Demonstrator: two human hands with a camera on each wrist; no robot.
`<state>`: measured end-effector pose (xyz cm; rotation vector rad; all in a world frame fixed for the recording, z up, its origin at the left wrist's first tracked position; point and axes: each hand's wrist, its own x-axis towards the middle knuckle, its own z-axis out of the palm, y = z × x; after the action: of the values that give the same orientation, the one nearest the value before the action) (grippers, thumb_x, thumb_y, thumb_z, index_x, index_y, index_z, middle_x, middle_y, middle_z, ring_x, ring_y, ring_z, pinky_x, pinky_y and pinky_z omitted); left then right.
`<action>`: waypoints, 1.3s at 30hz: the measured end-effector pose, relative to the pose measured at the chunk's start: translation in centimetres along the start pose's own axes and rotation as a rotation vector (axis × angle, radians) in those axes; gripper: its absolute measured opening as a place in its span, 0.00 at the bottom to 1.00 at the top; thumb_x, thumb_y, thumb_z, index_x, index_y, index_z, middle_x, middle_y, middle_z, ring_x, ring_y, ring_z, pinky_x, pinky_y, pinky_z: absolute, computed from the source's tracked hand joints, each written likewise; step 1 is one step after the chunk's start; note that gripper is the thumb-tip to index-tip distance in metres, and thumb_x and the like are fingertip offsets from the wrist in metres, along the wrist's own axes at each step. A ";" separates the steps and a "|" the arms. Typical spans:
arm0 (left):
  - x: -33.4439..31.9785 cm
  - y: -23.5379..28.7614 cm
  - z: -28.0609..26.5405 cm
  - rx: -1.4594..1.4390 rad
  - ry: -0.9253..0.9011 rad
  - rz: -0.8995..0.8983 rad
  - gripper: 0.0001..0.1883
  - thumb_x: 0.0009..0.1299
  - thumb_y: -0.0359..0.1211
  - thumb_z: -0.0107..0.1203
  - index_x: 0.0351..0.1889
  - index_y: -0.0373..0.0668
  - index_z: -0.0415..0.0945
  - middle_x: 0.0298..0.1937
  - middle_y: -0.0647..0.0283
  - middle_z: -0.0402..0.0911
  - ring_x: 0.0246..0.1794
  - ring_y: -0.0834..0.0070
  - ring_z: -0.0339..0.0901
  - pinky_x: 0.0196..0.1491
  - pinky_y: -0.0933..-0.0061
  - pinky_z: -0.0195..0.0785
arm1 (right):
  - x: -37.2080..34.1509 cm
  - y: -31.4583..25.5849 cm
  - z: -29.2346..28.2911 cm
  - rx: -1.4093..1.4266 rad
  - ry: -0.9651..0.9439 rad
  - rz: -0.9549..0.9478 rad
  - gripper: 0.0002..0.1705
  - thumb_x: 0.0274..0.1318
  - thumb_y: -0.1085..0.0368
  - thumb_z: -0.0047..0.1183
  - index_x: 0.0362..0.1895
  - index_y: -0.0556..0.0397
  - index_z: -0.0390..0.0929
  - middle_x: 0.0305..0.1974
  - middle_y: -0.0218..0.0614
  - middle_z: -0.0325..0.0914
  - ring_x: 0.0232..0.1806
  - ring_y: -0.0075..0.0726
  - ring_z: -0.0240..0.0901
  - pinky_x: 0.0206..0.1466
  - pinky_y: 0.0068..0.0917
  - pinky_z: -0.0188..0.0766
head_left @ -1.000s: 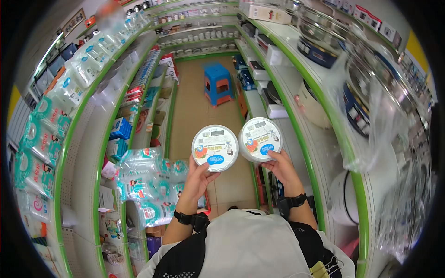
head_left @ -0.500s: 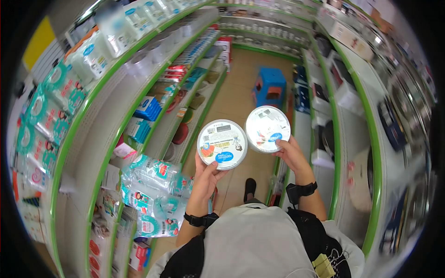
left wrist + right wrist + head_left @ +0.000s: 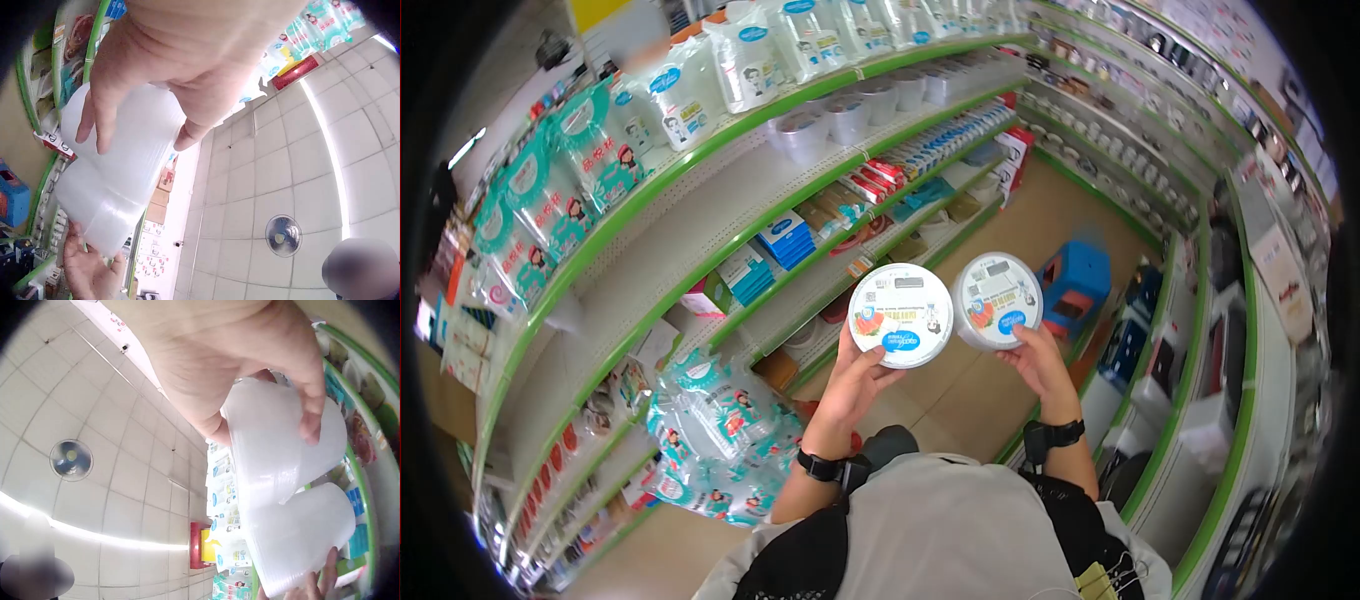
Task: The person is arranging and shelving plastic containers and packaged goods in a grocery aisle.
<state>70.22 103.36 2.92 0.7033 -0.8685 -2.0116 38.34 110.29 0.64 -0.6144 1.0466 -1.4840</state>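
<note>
My left hand [image 3: 858, 378] grips a round stack of translucent plastic bowls [image 3: 900, 315], thumb over the edge of its printed label and fingers beneath. In the left wrist view, the fingers [image 3: 105, 128] wrap the smooth side of this stack [image 3: 140, 131]. A second, matching stack of bowls [image 3: 998, 295] is in my right hand [image 3: 1042, 368], its thumb also on the label's edge. Both labels face up toward the head, with a blue oval logo and a food picture. The right wrist view shows the two stacks side by side, the right-hand stack [image 3: 269, 431] nearer.
Shelving with green edges [image 3: 730, 125] runs along the left, bearing bagged cups [image 3: 745, 65] and clear tubs [image 3: 800, 135]. Bagged packs [image 3: 725, 430] hang low beside the left arm. A blue stool [image 3: 1075, 285] stands in the aisle, with more shelves [image 3: 1200, 420] on the right.
The head view has turned left, so the left shelves fill more of it and the stool has shifted right. Both hands keep hold of their stacks, held at about the same height.
</note>
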 end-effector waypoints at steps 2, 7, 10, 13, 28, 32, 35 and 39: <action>2.9 0.3 0.0 -0.032 0.024 0.019 0.39 0.79 0.31 0.50 0.82 0.60 0.39 0.78 0.58 0.59 0.71 0.51 0.71 0.66 0.45 0.70 | 2.9 -0.5 -1.1 0.040 -0.029 0.021 0.28 0.66 0.60 0.58 0.66 0.50 0.67 0.55 0.37 0.80 0.50 0.38 0.80 0.50 0.36 0.79; 12.2 3.3 -3.4 -0.055 0.166 0.177 0.37 0.77 0.31 0.51 0.80 0.57 0.44 0.78 0.58 0.59 0.71 0.49 0.70 0.66 0.41 0.71 | 11.1 -1.3 -3.9 0.035 -0.005 0.039 0.29 0.65 0.57 0.58 0.67 0.51 0.68 0.57 0.40 0.80 0.53 0.41 0.80 0.52 0.36 0.80; 18.0 7.9 -7.3 -0.104 0.293 0.377 0.33 0.76 0.30 0.51 0.77 0.55 0.50 0.76 0.57 0.61 0.71 0.51 0.69 0.64 0.42 0.75 | 15.7 -3.1 -4.0 0.044 0.021 0.030 0.32 0.65 0.59 0.59 0.70 0.49 0.64 0.58 0.38 0.78 0.53 0.39 0.79 0.50 0.36 0.78; 23.3 13.3 -11.4 -0.089 0.370 0.538 0.33 0.76 0.30 0.51 0.77 0.54 0.52 0.76 0.56 0.60 0.72 0.51 0.67 0.62 0.43 0.77 | 20.4 -4.6 -5.1 0.046 0.020 0.037 0.31 0.65 0.59 0.58 0.69 0.50 0.65 0.58 0.38 0.78 0.53 0.38 0.79 0.50 0.35 0.79; 46.8 26.3 -32.1 -0.108 0.492 0.576 0.38 0.73 0.33 0.60 0.78 0.52 0.52 0.79 0.52 0.50 0.76 0.41 0.54 0.63 0.27 0.69 | 41.2 -7.7 -0.2 0.081 -0.175 0.133 0.36 0.65 0.62 0.58 0.72 0.59 0.61 0.65 0.46 0.73 0.60 0.46 0.78 0.54 0.41 0.83; 52.0 27.8 -34.7 0.437 0.665 0.625 0.39 0.73 0.34 0.62 0.78 0.45 0.51 0.82 0.54 0.46 0.77 0.49 0.55 0.65 0.38 0.72 | 46.9 -8.3 1.4 0.043 -0.206 0.134 0.36 0.64 0.59 0.59 0.72 0.58 0.62 0.64 0.47 0.74 0.62 0.47 0.77 0.55 0.42 0.82; 54.4 29.9 -34.6 0.434 0.555 0.599 0.36 0.75 0.35 0.59 0.78 0.43 0.54 0.80 0.53 0.53 0.74 0.49 0.62 0.67 0.45 0.72 | 51.5 -9.3 1.2 0.027 -0.311 0.187 0.39 0.64 0.60 0.59 0.74 0.60 0.59 0.67 0.48 0.71 0.66 0.49 0.74 0.62 0.46 0.79; 58.7 31.9 -35.5 0.208 0.429 0.620 0.32 0.77 0.36 0.56 0.77 0.44 0.57 0.77 0.51 0.61 0.71 0.48 0.66 0.68 0.49 0.72 | 57.4 -10.3 1.9 0.083 -0.402 0.277 0.36 0.64 0.69 0.58 0.74 0.61 0.59 0.67 0.46 0.71 0.68 0.46 0.72 0.70 0.46 0.71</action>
<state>80.64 28.72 -3.50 0.8185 -0.9007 -1.1794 23.27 53.97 0.10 -0.6468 0.7204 -1.0989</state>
